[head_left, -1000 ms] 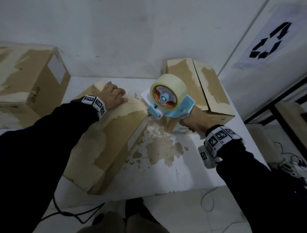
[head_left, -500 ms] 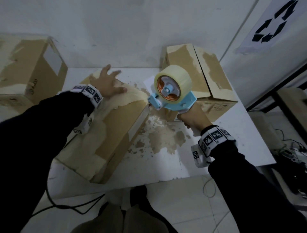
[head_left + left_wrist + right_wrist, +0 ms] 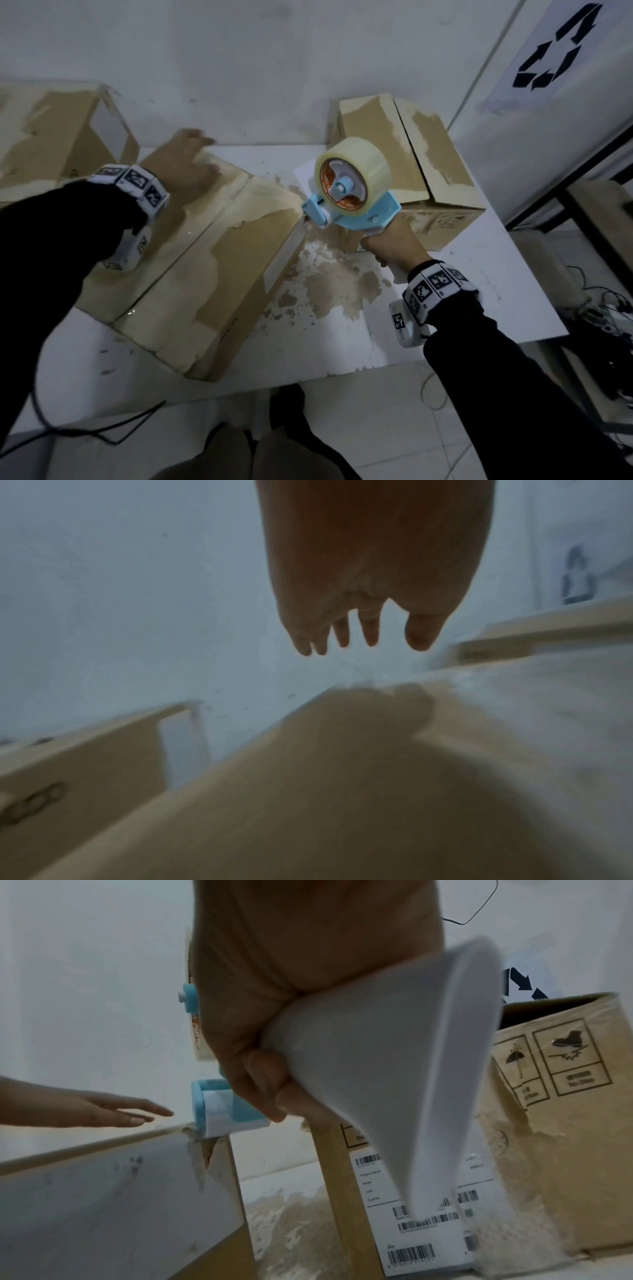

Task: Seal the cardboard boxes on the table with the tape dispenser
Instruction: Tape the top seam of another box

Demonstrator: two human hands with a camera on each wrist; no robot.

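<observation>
A long cardboard box [image 3: 205, 267] lies slantwise on the white table [image 3: 342, 339], its top flaps closed along a centre seam. My left hand [image 3: 186, 161] hovers with straight fingers over the box's far end; the left wrist view shows the fingers [image 3: 342, 631] spread above the cardboard [image 3: 308, 791]. My right hand [image 3: 394, 245] grips the white handle [image 3: 394, 1069] of a blue tape dispenser [image 3: 352, 202] carrying a clear tape roll [image 3: 356, 168]. The dispenser's front end [image 3: 219, 1110] touches the box's right top edge [image 3: 192, 1131].
A second cardboard box [image 3: 404, 164] stands behind the dispenser at the back right, with barcode labels [image 3: 424, 1223] on its side. A third box [image 3: 51, 137] stands at the far left. Torn paper residue [image 3: 329, 284] marks the table. Cables [image 3: 85, 431] hang below the front edge.
My left hand has lifted off the box top and moved toward its far end. The dispenser has come down left so its front meets the box's right edge.
</observation>
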